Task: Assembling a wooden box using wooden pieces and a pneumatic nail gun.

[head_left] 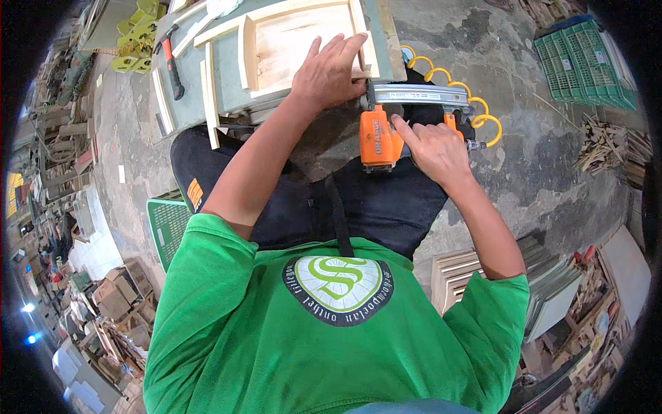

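Note:
A pale wooden frame point(245, 55) with a thin panel inside lies on a grey-green worktop point(231, 84) in front of me. My left hand point(326, 74) holds its near right corner, thumb and index finger on either side of the wood and the other fingers stretched over the panel. In my right hand point(436, 153) is an orange nail gun point(377, 138) with a long silver magazine. The index finger reaches along its body near the trigger area. Its nose points at the frame corner, close by my left thumb; I cannot tell whether it touches.
A hammer point(171, 65) and loose wood strips point(209, 100) lie left on the worktop. A coiled yellow air hose point(486, 117) trails at the right. Green crates point(583, 65) and scrap wood point(610, 148) stand far right. Stacked boards point(458, 279) are by my right elbow, another green crate point(167, 228) at left.

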Available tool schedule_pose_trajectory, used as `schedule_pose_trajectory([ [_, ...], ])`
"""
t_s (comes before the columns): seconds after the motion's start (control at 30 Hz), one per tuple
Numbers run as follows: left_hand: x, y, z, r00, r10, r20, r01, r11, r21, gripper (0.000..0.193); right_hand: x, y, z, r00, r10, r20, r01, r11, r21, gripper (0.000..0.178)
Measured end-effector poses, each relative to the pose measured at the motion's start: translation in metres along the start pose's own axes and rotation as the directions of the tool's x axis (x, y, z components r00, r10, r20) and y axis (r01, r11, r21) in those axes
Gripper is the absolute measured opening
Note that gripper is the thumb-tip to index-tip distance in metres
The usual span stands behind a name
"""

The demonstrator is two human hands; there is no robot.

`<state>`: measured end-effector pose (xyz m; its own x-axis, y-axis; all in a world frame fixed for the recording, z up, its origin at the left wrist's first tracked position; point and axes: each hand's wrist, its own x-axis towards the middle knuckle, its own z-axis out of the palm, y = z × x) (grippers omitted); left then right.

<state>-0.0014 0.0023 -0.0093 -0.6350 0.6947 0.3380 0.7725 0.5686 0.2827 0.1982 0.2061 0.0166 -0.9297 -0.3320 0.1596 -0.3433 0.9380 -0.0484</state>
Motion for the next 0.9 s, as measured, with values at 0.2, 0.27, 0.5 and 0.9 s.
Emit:
schedule_pose_trajectory([
  [0.2,0.002,-0.002,0.001,1.000,0.011,0.001,-0.011,1.000,0.002,0.089,-0.004,0.005,0.007,1.000,0.013,0.024,-0.013,1.000,0.001,0.050],
  [0.27,0.002,-0.001,0.002,1.000,0.000,0.007,0.000,1.000,0.004,0.088,-0.005,0.007,-0.005,0.999,0.004,0.050,-0.004,1.000,0.005,0.054],
  [0.5,0.004,-0.004,-0.008,0.996,-0.020,0.083,0.023,0.999,-0.029,0.083,0.011,0.028,-0.060,0.998,0.062,-0.022,-0.061,0.998,0.031,0.068],
  [0.9,-0.047,0.002,-0.040,0.946,0.129,-0.299,-0.195,0.959,-0.205,0.014,0.307,0.068,-0.064,0.995,0.043,0.086,-0.039,0.998,-0.042,0.074],
])
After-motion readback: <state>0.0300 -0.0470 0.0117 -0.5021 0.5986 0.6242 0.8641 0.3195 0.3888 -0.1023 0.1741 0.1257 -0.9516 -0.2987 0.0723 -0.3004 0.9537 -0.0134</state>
